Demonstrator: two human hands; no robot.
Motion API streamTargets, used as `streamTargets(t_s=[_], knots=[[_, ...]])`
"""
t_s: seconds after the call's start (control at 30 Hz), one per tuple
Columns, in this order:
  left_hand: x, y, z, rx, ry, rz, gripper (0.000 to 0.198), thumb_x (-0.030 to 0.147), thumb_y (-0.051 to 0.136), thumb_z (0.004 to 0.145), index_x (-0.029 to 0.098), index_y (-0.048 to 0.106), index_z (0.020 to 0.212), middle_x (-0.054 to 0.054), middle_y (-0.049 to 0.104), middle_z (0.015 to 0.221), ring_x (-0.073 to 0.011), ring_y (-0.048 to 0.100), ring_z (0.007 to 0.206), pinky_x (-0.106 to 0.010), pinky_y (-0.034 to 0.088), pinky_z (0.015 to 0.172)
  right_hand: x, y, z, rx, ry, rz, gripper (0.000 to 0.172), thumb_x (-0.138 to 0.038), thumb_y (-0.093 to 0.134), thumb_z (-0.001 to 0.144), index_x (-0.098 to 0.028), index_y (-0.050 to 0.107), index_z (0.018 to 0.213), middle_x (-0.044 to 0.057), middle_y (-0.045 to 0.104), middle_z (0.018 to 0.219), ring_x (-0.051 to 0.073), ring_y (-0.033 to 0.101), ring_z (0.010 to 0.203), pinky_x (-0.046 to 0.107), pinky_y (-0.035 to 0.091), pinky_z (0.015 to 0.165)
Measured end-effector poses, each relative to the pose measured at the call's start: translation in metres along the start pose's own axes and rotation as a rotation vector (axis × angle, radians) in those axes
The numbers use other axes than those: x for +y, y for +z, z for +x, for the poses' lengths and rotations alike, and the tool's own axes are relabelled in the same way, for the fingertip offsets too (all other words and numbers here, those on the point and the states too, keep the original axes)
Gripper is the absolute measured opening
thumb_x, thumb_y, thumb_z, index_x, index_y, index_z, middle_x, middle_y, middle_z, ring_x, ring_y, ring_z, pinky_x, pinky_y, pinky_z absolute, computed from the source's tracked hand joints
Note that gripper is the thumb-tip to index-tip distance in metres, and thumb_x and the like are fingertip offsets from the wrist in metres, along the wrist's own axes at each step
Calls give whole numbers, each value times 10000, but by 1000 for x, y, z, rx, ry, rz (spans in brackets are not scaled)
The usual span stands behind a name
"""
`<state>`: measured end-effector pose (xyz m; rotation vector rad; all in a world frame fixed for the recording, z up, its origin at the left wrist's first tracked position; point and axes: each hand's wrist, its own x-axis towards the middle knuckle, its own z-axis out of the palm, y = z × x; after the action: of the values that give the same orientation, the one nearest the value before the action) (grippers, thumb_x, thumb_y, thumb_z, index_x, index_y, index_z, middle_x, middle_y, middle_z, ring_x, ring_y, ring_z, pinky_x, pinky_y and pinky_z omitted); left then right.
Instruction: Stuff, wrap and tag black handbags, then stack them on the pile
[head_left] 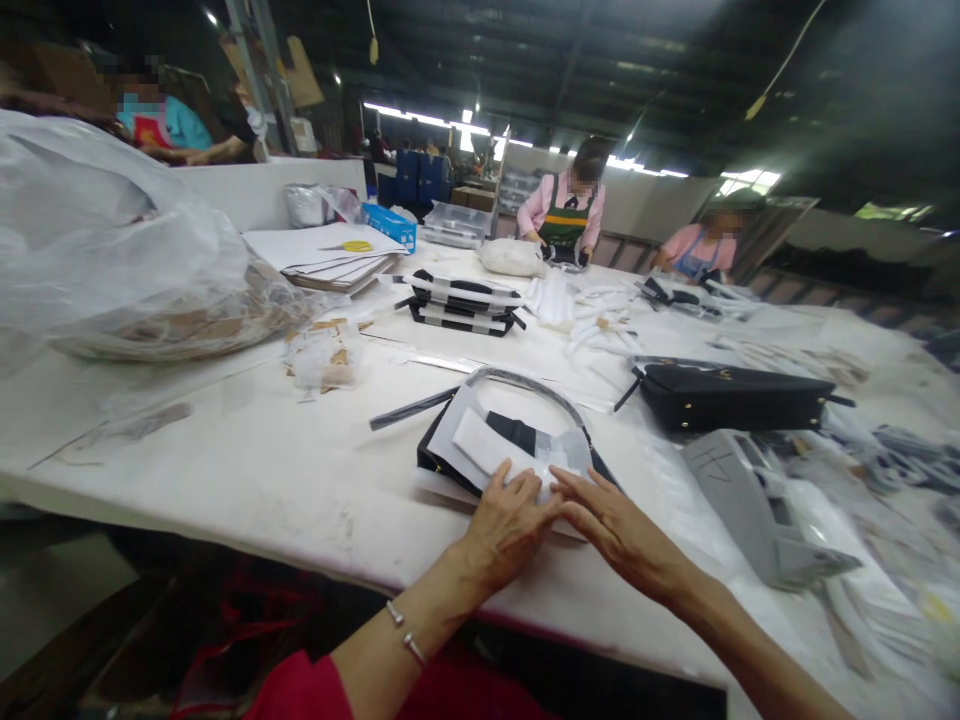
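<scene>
A black handbag [429, 448] lies flat in front of me near the table's front edge. White padding sheet [487, 452] covers much of its upper side, and its strap [517, 378], which looks wrapped in clear film, loops out behind. My left hand [512, 522] rests on the padding with its fingers laid along the lower edge. From the right, my right hand [611, 515] reaches in with fingers stretched out, its fingertips on the wrapping beside the left hand. Both hands look open. What lies directly beneath the fingertips is hidden.
Right of me are a grey tape dispenser [739, 505] and another black handbag [739, 395]. Farther back stand stacked padded bags [463, 300]. White sheets [330, 250] with yellow scissors [354, 246] and a large clear plastic bag [127, 230] lie left. Co-workers [566, 210] work across the table.
</scene>
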<state>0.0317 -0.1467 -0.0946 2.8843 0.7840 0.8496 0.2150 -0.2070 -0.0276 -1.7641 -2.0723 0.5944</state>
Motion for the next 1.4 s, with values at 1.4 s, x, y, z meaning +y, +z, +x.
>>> streamTargets(t_s=[1.4], knots=[[-76, -88, -30, -47, -59, 33, 297, 318, 543, 946, 203, 617, 1210, -130, 446, 1464, -284, 414, 1363, -482, 389, 1108, -38, 101, 46, 416, -373, -272, 427, -201, 477, 963, -165, 505, 1388, 143, 590, 1359, 264, 521, 1290, 518, 344, 1129]])
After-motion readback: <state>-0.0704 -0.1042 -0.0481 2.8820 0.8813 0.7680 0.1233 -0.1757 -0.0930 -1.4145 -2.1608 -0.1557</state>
